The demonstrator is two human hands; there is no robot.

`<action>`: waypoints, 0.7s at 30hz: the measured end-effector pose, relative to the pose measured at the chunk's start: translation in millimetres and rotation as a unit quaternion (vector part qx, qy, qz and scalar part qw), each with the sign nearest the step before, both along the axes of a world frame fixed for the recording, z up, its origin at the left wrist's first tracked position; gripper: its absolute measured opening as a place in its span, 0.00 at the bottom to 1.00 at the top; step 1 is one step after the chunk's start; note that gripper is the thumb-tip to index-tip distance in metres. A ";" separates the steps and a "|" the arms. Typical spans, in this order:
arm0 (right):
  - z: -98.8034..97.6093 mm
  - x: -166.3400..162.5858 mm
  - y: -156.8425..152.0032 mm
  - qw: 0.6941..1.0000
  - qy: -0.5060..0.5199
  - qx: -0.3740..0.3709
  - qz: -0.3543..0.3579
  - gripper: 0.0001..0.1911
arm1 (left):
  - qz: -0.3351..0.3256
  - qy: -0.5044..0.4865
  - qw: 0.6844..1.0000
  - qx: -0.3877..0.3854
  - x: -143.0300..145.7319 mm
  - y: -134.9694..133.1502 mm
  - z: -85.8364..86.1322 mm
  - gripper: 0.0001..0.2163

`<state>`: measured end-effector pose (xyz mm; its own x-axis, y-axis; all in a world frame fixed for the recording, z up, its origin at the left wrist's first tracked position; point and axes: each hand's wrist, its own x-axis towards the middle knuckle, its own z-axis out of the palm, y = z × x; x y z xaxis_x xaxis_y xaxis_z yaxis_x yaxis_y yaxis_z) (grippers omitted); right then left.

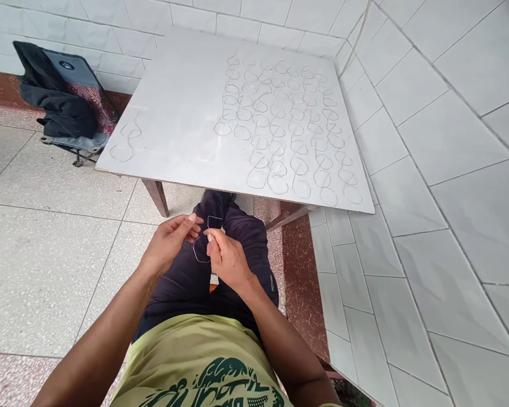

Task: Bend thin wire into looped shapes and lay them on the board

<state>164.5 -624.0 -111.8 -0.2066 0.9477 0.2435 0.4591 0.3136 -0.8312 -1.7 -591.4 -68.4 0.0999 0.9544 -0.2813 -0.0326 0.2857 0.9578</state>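
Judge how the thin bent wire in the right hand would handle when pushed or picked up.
The wire is probably very light, being so thin. It seems fairly stiff: its angled end stands out from the right hand without visible sagging. Its open, bent outline should make rolling unlikely.

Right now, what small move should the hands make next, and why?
Probably bring the left hand to the bent wire and round its lower loop: the right hand pinches it, and its bends look more angular than the curved wires on the white table.
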 end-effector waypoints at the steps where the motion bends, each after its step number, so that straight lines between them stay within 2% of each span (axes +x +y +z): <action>1: -1.1 0.5 -1.3 1.000 -0.004 0.005 0.008 0.14 | -0.010 -0.018 1.000 -0.022 -1.7 4.3 -1.5 0.19; 7: -7.3 3.4 -6.8 0.999 -0.022 0.031 0.035 0.13 | -0.050 -0.114 0.987 -0.100 -6.3 12.1 -14.1 0.15; 14: -5.4 6.5 -9.1 0.996 -0.045 0.028 0.065 0.12 | -0.105 -0.143 0.980 -0.093 -13.4 11.9 -17.2 0.11; 21: -4.8 10.0 -9.1 0.993 -0.056 0.025 0.104 0.12 | -0.099 -0.193 0.967 -0.135 -15.8 10.6 -22.5 0.10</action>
